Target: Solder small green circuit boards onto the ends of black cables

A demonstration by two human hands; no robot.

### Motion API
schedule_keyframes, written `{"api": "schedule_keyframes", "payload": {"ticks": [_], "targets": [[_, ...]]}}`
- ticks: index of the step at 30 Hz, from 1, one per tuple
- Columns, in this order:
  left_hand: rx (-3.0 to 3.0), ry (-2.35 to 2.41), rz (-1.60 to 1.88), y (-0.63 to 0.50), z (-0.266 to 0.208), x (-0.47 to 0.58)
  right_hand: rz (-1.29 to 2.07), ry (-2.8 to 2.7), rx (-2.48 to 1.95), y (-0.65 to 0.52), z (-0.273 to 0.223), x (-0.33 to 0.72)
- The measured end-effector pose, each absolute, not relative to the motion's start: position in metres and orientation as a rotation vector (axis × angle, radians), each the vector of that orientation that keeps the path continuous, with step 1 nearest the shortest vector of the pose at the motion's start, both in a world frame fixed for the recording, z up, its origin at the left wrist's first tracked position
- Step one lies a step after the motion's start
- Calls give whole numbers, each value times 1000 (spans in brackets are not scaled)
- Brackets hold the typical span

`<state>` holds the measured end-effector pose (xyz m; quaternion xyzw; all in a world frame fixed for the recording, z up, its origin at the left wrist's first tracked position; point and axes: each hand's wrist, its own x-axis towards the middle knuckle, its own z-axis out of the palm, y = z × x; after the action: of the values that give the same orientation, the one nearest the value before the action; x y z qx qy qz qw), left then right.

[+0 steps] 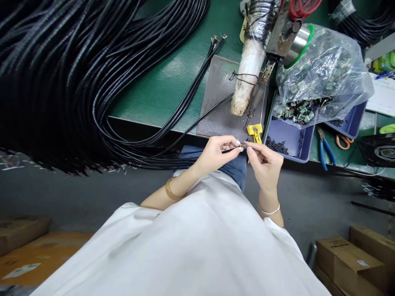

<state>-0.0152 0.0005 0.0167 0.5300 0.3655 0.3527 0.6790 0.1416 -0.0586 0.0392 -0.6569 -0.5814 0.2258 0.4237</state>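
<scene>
My left hand (212, 155) is closed in a pinch on the end of a black cable (193, 153), where small coloured wires (243, 145) show at the fingertips. Close against it, my right hand (266, 163) pinches at those wire ends; whatever tiny thing sits between its fingers is too small to make out. Just beyond the fingertips is a yellow clamp (255, 130), below the tip of a soldering iron (259, 92) in its holder. A brown board (216, 96) lies under the iron on the green bench (148, 96).
A large bundle of black cables (70, 74) fills the left. A wrapped duct (245, 82) hangs over the board. To the right are a purple tray (304, 154) with small black pieces, a plastic bag (327, 61) of circuit boards, and blue-handled pliers (325, 152). Cardboard boxes (348, 257) stand below.
</scene>
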Motion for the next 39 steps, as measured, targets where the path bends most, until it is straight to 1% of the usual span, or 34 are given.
{"api": "schedule_keyframes", "payload": {"ticks": [4,16,22,24,28,31,34,37,39], "targets": [[1066,816,799,3,17,-14,451,-1474,-1659,-61,38,140],[940,770,772,6,20,-15,351,-1597,-1581,-64,33,139],[915,773,795,6,21,-13,270,-1413,-1714,-63,32,146],[928,775,808,6,22,-12,375,-1374,-1752,-61,34,148],[976,762,754,6,23,-13,728,-1320,-1672,-56,39,150],[995,761,714,7,24,-15,800,-1303,-1600,-54,40,150],[1035,776,723,7,23,-15,688,-1376,-1606,-52,40,147],[1074,789,754,7,20,-13,414,-1454,-1621,-52,40,146],[1078,819,785,9,18,-11,294,-1364,-1564,-53,41,146]]}}
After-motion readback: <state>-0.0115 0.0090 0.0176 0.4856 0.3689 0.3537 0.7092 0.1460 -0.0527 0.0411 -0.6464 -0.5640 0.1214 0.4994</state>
